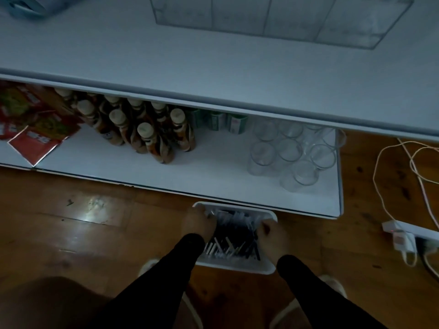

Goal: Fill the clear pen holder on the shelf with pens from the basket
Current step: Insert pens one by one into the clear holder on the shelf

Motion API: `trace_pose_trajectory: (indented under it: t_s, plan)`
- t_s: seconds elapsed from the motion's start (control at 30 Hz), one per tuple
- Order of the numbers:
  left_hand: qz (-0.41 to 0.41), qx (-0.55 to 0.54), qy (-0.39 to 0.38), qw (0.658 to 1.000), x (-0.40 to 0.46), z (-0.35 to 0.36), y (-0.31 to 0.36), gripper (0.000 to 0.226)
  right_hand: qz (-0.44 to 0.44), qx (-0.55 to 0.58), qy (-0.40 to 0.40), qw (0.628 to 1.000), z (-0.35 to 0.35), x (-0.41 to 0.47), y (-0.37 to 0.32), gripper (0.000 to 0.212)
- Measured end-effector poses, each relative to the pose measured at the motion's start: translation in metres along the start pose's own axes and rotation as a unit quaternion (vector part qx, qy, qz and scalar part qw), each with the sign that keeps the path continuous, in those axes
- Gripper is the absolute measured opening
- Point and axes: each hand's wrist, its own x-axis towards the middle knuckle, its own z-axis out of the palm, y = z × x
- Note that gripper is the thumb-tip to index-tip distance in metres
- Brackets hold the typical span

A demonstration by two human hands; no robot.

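Note:
A white basket [234, 267] full of dark and light pens [231, 236] sits low over the wooden floor, just in front of the lower shelf. My left hand [198, 222] grips the basket's left rim, fingers curled over the edge. My right hand [273, 235] grips the right rim the same way. The clear pen holder [280, 17], divided into compartments, stands on the top shelf at the far upper right and looks empty.
The lower shelf [213, 176] carries several brown bottles [145, 134], several clear glasses [292, 153], green cans [235, 122] and red packets [35, 124]. Cables and a power strip [403, 231] lie on the floor at right. My feet [332, 286] flank the basket.

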Motion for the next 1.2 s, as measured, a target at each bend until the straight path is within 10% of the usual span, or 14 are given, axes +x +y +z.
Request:
trace_pose_trajectory:
  t_s: [0.4,0.63,1.2]
  plan:
    - [-0.128,0.008,-0.074,0.989,0.021,0.058,-0.013,0.072,0.073,-0.197,-0.071,0.975,0.048,0.032,0.016,0.033]
    - [-0.121,-0.032,-0.053,0.991,0.014,0.063,-0.025,0.085,0.065,-0.085,-0.045,0.993,0.055,0.033,0.010,0.018]
    - [-0.031,0.167,-0.056,0.984,-0.001,0.074,-0.014,0.056,0.185,0.022,0.042,0.982,0.078,0.037,0.023,0.049]
